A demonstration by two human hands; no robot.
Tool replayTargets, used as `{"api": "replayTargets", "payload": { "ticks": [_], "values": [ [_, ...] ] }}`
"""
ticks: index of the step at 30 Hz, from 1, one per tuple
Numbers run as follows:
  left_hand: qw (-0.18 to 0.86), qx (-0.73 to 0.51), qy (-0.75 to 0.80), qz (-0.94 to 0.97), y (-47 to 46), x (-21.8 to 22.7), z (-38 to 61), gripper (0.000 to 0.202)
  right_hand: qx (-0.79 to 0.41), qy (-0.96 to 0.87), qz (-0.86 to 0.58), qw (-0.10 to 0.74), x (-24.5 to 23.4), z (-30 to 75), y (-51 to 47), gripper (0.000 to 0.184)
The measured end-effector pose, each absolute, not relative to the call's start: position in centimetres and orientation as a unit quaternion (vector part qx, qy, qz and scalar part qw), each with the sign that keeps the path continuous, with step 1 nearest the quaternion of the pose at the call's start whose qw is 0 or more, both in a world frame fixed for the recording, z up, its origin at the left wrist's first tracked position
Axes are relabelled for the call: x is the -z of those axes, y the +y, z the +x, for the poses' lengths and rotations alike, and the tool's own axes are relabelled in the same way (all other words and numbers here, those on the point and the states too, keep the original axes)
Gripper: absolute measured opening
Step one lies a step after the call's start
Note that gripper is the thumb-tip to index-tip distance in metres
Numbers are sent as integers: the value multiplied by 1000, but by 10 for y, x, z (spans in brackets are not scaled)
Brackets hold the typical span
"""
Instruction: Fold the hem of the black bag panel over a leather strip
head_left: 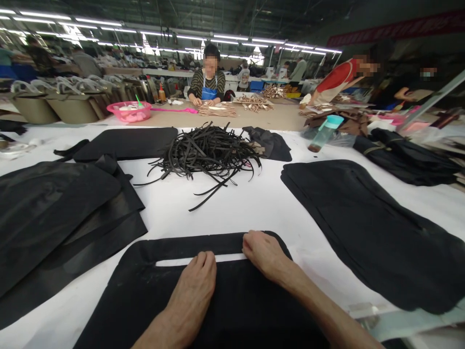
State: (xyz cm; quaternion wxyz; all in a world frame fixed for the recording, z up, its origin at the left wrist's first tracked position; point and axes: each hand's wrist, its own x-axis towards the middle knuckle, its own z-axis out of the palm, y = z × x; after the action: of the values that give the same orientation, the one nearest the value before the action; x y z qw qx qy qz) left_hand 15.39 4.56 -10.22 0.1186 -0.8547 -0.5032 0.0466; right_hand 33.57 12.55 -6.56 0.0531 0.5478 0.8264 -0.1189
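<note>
A black panel with rounded corners lies flat on the white table directly before me. Near its far edge runs a long narrow slot that shows white. My left hand rests on the panel at the slot's near edge, fingers curled and pressed together on the material. At the slot's right end, my right hand has its fingers closed on the panel's far strip; the fingertips are partly hidden. Beyond both hands sits a tangled heap of thin black strips.
Stacked black panels lie left and right. Another black panel is behind the left stack. A turquoise-lidded bottle stands tilted at the right. A pink basin sits across the table, where a person in a blue apron works.
</note>
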Motion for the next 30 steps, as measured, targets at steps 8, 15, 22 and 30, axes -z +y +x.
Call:
{"api": "replayTargets", "payload": {
  "ticks": [8,15,22,30],
  "values": [
    [72,-61,-541,-836,53,86,175,62,137,822,551,33,64,339,124,17],
    [92,-137,-537,-828,56,79,190,74,164,824,542,5,67,346,123,13],
    [83,-144,-539,-826,57,74,192,74,280,828,465,-141,77,371,119,32],
    [108,-105,-508,-848,55,80,177,74,283,809,493,-147,80,379,121,28]
  ]
}}
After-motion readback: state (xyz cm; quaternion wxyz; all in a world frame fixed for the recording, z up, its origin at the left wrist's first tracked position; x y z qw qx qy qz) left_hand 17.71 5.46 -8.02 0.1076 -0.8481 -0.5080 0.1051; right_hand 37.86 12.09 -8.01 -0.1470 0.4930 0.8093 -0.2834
